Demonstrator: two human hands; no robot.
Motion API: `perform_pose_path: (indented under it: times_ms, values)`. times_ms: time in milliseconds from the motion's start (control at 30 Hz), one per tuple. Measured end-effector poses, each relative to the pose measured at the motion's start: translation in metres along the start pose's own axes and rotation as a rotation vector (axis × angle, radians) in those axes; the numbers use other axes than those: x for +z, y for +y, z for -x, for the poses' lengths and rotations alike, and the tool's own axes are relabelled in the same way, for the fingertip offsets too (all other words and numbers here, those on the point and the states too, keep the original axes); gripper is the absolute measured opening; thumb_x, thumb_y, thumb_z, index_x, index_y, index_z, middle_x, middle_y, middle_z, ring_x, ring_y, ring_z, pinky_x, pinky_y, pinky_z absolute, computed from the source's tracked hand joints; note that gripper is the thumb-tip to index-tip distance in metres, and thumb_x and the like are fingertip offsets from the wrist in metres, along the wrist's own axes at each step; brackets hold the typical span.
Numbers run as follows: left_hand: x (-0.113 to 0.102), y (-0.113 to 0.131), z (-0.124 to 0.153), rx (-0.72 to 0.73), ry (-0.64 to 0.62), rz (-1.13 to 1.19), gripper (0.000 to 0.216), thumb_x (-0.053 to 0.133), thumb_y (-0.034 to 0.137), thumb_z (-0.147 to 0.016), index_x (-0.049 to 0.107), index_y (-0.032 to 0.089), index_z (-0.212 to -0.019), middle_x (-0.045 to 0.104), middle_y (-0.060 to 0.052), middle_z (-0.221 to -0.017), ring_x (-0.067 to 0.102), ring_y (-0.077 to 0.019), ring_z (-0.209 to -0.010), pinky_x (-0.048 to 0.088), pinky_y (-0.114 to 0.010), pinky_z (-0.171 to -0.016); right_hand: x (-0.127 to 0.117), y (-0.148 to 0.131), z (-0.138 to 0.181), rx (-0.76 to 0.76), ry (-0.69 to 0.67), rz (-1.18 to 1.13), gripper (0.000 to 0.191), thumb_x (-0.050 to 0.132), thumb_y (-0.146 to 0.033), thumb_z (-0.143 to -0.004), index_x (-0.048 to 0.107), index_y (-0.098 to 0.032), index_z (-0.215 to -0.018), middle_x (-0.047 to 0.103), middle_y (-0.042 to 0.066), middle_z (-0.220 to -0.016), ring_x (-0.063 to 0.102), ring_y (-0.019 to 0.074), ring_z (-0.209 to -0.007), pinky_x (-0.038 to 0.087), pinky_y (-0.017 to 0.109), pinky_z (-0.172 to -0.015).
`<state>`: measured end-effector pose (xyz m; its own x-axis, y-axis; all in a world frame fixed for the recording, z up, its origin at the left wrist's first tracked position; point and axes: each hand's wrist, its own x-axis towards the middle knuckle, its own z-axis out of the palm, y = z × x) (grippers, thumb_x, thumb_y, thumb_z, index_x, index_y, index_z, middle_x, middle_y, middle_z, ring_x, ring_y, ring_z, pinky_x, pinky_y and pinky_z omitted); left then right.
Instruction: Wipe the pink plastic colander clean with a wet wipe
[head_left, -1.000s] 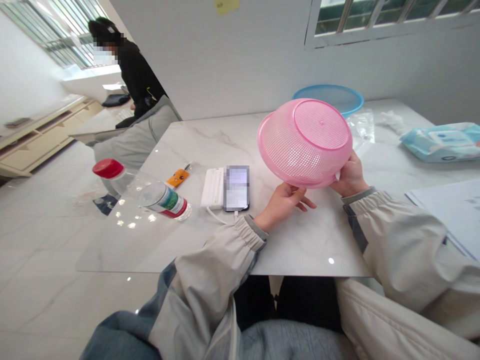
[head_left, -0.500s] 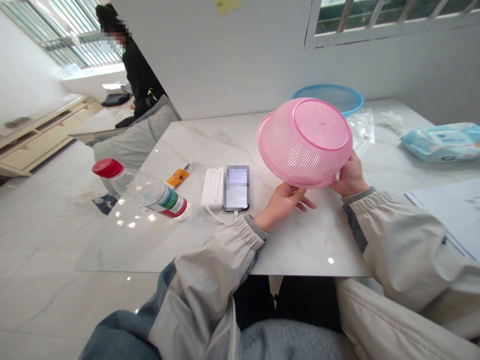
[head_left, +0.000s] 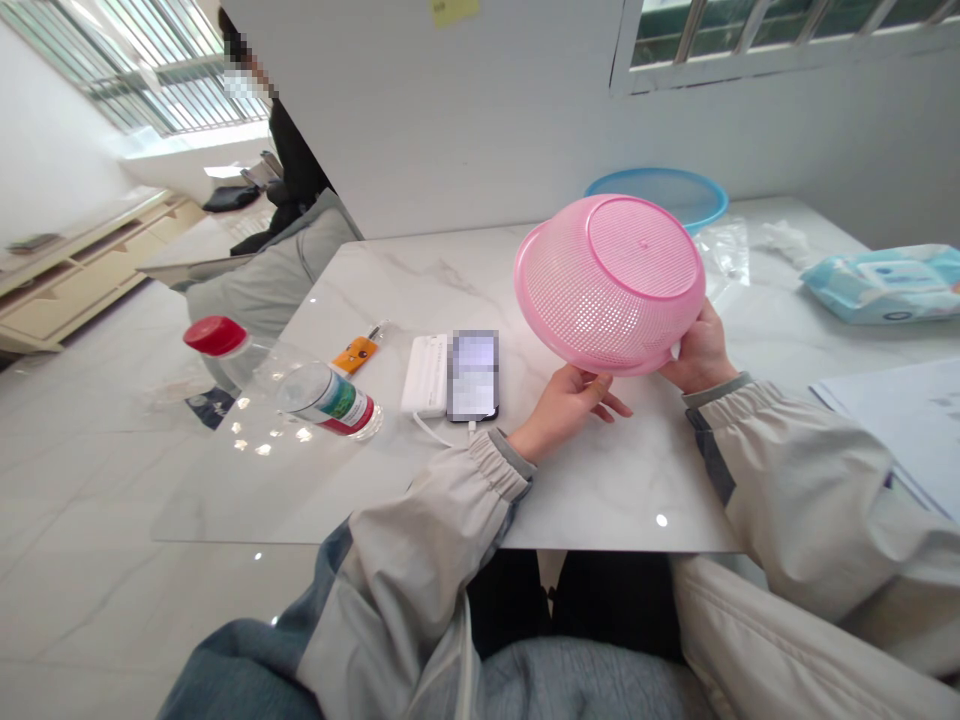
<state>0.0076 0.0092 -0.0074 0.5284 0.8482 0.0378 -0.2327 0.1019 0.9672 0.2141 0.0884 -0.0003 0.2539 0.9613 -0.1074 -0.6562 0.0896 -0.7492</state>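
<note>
A pink plastic colander is held tilted above the white marble table, its perforated bottom turned up towards me. My left hand grips its near rim from below, thumb and fingers pinched on the edge. My right hand clasps the rim on the right side, with a bit of white cloth or tissue showing under the fingers. Behind the pink colander a blue colander rests on the table.
A phone on a white power bank, a clear bottle with a red cap lying on its side and an orange item are at left. Wet wipes, clear plastic wrap and papers are at right. Another person stands far left.
The person in the background has moved to the right, partly behind the wall. My hands and the pink colander have stayed put.
</note>
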Motion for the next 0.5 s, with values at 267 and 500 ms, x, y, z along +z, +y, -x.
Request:
perform_pose_path:
  times_ms: [267, 500]
  values:
    - [-0.0005, -0.0010, 0.0000, -0.013, 0.007, 0.005, 0.071, 0.080, 0.079, -0.088, 0.065, 0.015, -0.114, 0.076, -0.010, -0.088, 0.082, -0.0259, -0.082, 0.060, -0.033, -0.070, -0.0054, 0.0019, -0.0038, -0.007, -0.002, 0.001, 0.034, 0.050, -0.027, -0.106, 0.079, -0.023, -0.089, 0.080, 0.004, -0.087, 0.072, 0.0236, -0.086, 0.065, 0.034, -0.081]
    - [0.0000, -0.0005, 0.0006, -0.008, 0.006, -0.014, 0.068, 0.077, 0.077, -0.091, 0.065, 0.015, -0.115, 0.076, -0.010, -0.089, 0.082, -0.0266, -0.084, 0.060, -0.033, -0.070, -0.0060, 0.0021, -0.0043, 0.012, -0.022, -0.005, 0.039, 0.045, -0.030, -0.110, 0.078, -0.022, -0.090, 0.081, 0.004, -0.093, 0.071, 0.0207, -0.084, 0.064, 0.030, -0.081]
